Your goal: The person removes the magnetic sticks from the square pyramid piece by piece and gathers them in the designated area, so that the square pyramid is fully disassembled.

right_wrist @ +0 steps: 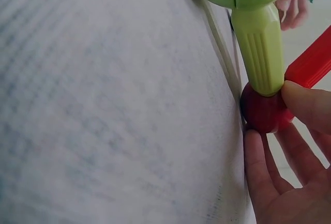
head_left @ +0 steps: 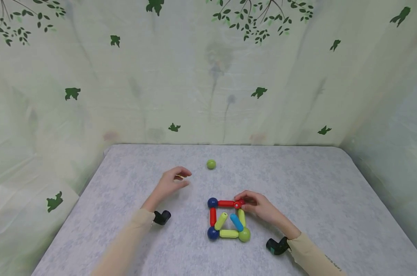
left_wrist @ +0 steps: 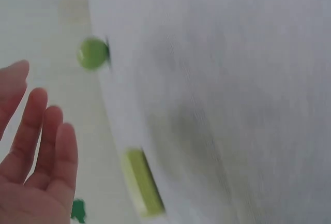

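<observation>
Grey table, leaf-print backdrop

A counter covered in mottled pale grey cloth fills the lower part of the head view. Behind and beside the counter hangs a pale green curtain printed with dark green leaves and branches, evenly lit.

Soft, even light throughout, with blur in both wrist views.

In the head view the bench is lit brightly and diffusely, seemingly from above; only faint, short shadows are cast under the hands, and no glare is seen. Straight edges are bowed towards the frame's corners by the wide lens. The left wrist view is smeared by motion blur, so the green ball at upper left is soft-edged. In the right wrist view the near cloth is rendered out of focus, while the red ball is shown fairly sharply.
</observation>
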Tool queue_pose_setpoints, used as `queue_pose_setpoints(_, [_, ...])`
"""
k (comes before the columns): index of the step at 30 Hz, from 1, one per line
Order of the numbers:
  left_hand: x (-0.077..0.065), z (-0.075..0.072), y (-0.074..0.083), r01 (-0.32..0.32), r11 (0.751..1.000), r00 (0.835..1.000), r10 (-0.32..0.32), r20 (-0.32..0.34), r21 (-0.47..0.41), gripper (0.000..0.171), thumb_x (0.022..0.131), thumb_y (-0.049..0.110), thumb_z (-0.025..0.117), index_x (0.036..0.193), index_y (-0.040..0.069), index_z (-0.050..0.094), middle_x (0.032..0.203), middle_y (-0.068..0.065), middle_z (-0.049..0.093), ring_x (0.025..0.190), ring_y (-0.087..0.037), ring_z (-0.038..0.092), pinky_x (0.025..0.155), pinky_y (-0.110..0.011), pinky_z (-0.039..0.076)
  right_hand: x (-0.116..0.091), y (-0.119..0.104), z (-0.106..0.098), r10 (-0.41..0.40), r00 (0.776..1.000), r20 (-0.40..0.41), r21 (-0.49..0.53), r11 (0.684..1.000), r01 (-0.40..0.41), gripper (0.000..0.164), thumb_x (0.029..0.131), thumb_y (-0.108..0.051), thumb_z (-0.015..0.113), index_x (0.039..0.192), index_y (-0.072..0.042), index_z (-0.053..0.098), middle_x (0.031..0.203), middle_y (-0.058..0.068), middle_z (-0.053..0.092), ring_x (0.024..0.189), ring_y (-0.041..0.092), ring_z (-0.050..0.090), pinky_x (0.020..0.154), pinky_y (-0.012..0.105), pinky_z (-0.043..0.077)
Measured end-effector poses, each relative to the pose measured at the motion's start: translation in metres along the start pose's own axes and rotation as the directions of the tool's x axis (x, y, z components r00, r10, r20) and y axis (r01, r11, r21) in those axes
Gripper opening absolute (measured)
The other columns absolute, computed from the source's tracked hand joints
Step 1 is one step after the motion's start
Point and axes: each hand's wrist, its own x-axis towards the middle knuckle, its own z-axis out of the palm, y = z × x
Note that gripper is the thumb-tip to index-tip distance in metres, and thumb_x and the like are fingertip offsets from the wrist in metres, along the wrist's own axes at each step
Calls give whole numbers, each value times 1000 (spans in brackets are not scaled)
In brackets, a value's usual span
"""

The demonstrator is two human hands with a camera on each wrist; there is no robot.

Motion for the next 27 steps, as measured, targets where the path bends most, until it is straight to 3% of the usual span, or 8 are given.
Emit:
queue_pose_setpoints(3, [-7,11,23,-27,999,991,32,127,-37,22,87,-2,66,109,-2,62,109,-18,62,102,-36,58,89,-46,48,0,0,-1,-3,1000,7,-13,1000,3,26,92,1,57,117,-6,62,114,5,61,107,24,55,94,44,44])
queue_pose_setpoints(6, [-14,23,38,-41,997,967,56,250,-63,22,88,-1,65,110,-3,62,109,-18,62,101,-35,59,89,-43,48,0,0,-2,-7,1000,14,-20,1000,8,27,93,0,57,118,-6,62,114,6,61,107,24,55,94,44,44])
queue_pose_setpoints(11, [-24,44,43,-50,991,920,93,380,-123,24,87,4,69,111,3,62,109,-10,64,98,-24,61,85,-31,50,0,3,-4,-16,999,32,1,1000,16,28,93,0,57,120,-5,61,117,7,61,110,25,55,95,44,43])
queue_pose_setpoints(14, [-30,55,47,-22,988,902,85,423,-152,26,87,5,70,112,5,62,108,-9,64,96,-22,61,84,-28,50,1,4,-5,-26,999,39,8,1000,25,28,93,0,57,120,-5,60,118,8,61,111,26,54,95,42,43])
queue_pose_setpoints(19, [-37,69,52,19,988,889,54,454,-155,28,85,7,72,111,9,60,105,-4,64,93,-17,60,81,-28,50,1,6,-6,-38,998,45,11,999,37,27,93,-1,58,120,-5,60,118,8,61,112,26,54,96,42,42])
queue_pose_setpoints(24, [-42,79,58,38,995,880,11,474,-93,32,84,10,74,111,14,56,102,7,63,93,-8,58,80,-27,50,1,7,-6,-41,998,47,13,999,40,27,94,-2,58,121,-5,60,119,9,60,113,27,53,97,45,41])
queue_pose_setpoints(27, [-44,83,61,18,999,880,6,474,-46,32,85,10,73,111,15,54,99,9,62,90,-4,58,78,-24,49,1,7,-6,-34,998,46,14,999,33,27,94,-3,57,121,-5,60,119,9,60,113,27,53,97,46,41])
